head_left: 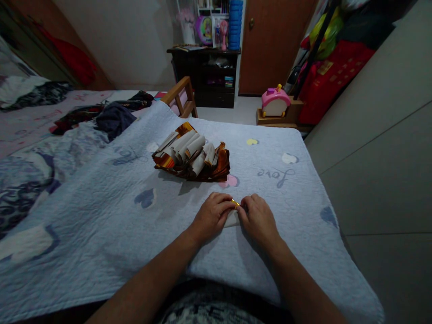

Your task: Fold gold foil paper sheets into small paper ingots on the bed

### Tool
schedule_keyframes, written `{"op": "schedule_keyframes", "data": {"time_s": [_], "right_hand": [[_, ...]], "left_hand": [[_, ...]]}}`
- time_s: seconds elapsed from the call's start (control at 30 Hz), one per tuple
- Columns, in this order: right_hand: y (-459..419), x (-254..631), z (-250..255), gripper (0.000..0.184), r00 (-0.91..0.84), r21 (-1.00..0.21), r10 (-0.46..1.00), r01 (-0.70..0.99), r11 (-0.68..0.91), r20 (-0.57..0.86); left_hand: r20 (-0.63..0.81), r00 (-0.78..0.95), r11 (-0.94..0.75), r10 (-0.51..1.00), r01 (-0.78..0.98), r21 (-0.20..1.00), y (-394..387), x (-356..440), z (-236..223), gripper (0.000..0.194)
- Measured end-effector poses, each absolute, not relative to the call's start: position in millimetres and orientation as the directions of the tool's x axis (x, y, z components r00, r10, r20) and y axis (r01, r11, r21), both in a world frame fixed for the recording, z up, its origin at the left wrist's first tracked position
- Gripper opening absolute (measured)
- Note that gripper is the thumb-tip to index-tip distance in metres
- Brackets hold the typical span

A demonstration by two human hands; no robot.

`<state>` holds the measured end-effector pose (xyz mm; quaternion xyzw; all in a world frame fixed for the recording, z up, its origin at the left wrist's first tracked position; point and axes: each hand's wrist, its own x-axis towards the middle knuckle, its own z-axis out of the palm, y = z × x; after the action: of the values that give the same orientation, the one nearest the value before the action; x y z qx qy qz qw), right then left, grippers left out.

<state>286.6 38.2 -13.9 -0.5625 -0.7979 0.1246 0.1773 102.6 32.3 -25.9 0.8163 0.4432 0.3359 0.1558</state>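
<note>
Low over the bed, my left hand (212, 215) pinches one side of a sheet of gold foil paper (232, 219). My right hand (259, 220) grips the other side, its fingers curled inward. Between the fingertips a narrow gold edge shows, folded or rolled over, while the paper's pale back lies toward me. Both hands cover much of the sheet. Just beyond them sits a loose pile of similar papers (194, 150), some curled into whitish rolls, resting on shiny orange-gold foil sheets.
A light blue quilt (297, 252) with hearts and lettering covers the surface. Crumpled clothes (116, 119) lie at the left. A wooden chair (184, 96) stands past the far edge, before a dark cabinet (216, 96). A pale wardrobe (381, 180) borders the right side.
</note>
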Motion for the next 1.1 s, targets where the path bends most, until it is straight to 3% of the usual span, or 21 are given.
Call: {"op": "schedule_keyframes", "data": {"time_s": [0.17, 0.33, 0.57, 0.83, 0.93, 1.1], "right_hand": [[42, 282, -13, 0.011, -0.288, -0.357, 0.951, 0.882, 0.308, 0.11], [44, 282, -16, 0.012, -0.286, -0.422, 0.949, 0.85, 0.314, 0.13], [44, 286, -14, 0.011, -0.318, -0.657, 0.94, 0.684, 0.316, 0.121], [42, 288, -5, 0.011, -0.303, -0.927, 0.949, 0.372, 0.038, -0.082], [42, 287, -7, 0.014, -0.303, -0.94, 0.945, 0.34, -0.018, -0.127], [41, 286, -10, 0.01, -0.236, -0.826, 0.972, 0.545, 0.141, 0.01]], "left_hand": [[0.424, 0.372, -0.562, 0.826, 0.612, 0.557, 33, 102, -27, 0.021], [0.412, 0.383, -0.562, 0.827, 0.602, 0.568, 32, 101, -29, 0.02], [0.311, 0.311, -0.433, 0.898, 0.494, 0.754, 32, 98, -19, 0.019], [0.181, 0.277, -0.26, 0.944, 0.282, 0.924, 36, 94, -11, 0.012], [0.187, 0.28, -0.276, 0.942, 0.324, 0.905, 35, 96, -11, 0.013], [0.278, 0.28, -0.381, 0.919, 0.442, 0.812, 33, 100, -14, 0.017]]}}
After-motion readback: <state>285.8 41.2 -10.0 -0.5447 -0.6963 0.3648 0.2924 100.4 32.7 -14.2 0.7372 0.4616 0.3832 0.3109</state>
